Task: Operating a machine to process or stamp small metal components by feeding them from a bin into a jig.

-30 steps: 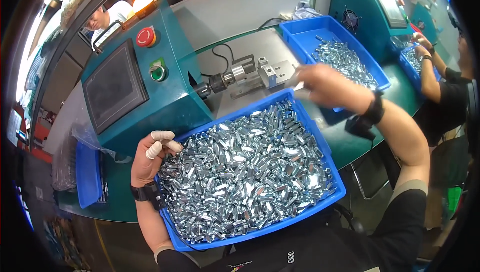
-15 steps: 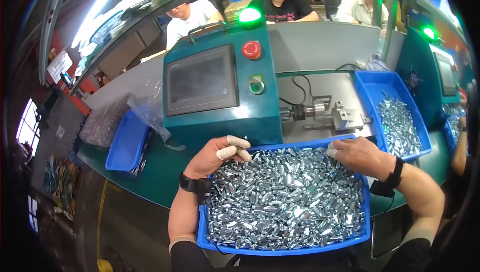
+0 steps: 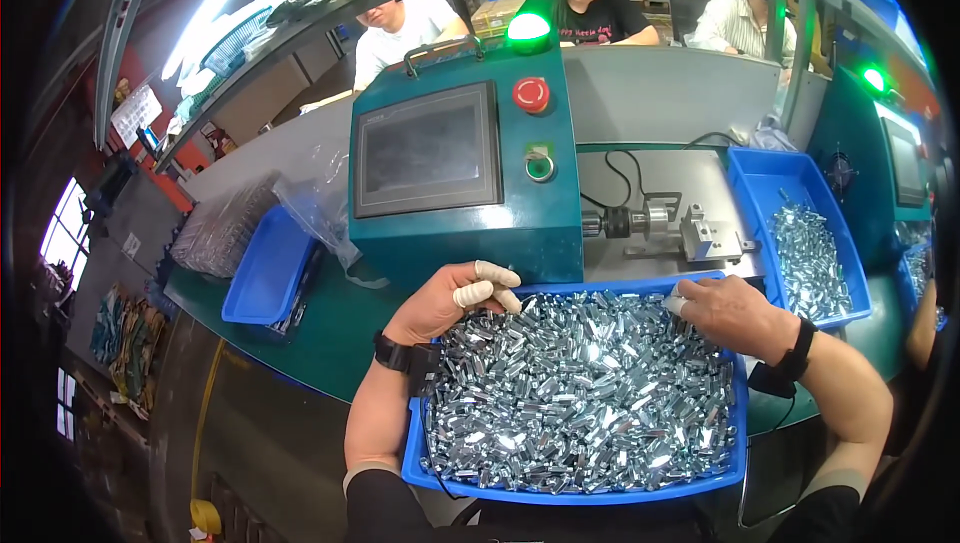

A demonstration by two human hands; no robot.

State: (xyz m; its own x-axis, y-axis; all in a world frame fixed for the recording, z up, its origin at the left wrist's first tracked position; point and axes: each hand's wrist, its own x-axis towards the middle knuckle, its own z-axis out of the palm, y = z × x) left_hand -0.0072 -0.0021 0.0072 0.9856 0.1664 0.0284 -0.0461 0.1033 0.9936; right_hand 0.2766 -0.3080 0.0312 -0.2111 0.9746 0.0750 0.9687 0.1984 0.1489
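A blue tray [image 3: 575,494] heaped with small shiny metal parts [image 3: 585,393] lies right in front of me. My left hand [image 3: 450,303] is over its far left corner, with pale finger covers on some fingers. Those fingers are bent together just above the parts; whatever is between them is too small to make out. At the far right corner, my right hand [image 3: 738,315] has its fingers pinched together close to the rim. Its fingertips are partly hidden, and I cannot tell what they hold.
Beyond the tray stands a green machine [image 3: 465,253] with a screen, red button and lit green lamp. A metal fixture [image 3: 712,235] sits right of it. Another blue tray [image 3: 853,288] of parts is farther right; a blue tray [image 3: 262,268] stands left. Several people sit behind a partition.
The whole view has shifted, so the machine and trays appear slightly farther right. Both hands stay at the far corners of the tray, with their fingers still bent.
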